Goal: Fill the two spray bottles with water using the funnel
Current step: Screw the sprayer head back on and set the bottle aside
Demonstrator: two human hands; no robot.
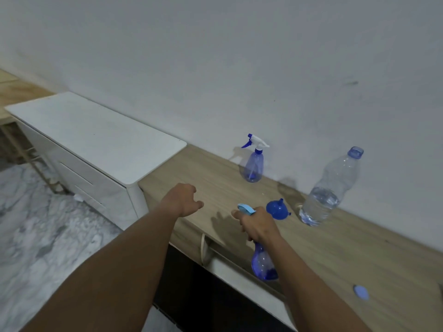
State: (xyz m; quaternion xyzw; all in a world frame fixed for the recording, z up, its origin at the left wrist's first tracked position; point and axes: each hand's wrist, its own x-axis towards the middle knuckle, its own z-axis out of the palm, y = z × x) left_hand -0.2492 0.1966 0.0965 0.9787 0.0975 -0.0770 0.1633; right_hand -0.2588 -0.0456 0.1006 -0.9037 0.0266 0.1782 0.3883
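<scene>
Right hand [260, 227]: its fingers are curled tight round the neck of a translucent blue plastic spray bottle with a pale blue trigger head [263, 262], gripping just under the head.
Held bottle: lifted off the surface and tilted, with the trigger head sticking out above the knuckles. The round body hangs below the hand, over the front edge of the counter. Whether it holds any water cannot be told.
Left hand [183, 200]: hovers over the left end of the counter with its fingers loosely curled, holding nothing.
Second spray bottle: a translucent blue plastic spray bottle with a white and dark blue trigger head [253, 161] stands upright at the back of the counter. It is close to the wall and well apart from both hands.
Funnel: a small dark blue plastic funnel [278, 209] lies on its side on the counter, spout pointing toward the wall. It is just beside the right hand, between that hand and the water bottle.
Water bottle: a large clear plastic water bottle [328, 188] stands near the wall with its neck uncapped and water in its lower part.
Cap: a small round pale blue cap [361, 292] lies on the counter, near the front at the right.
Counter: a long light wooden counter [347, 248] runs along a plain white wall [215, 68].
Cabinet: a white cabinet with drawers [96, 140] stands at the counter's left end.
</scene>
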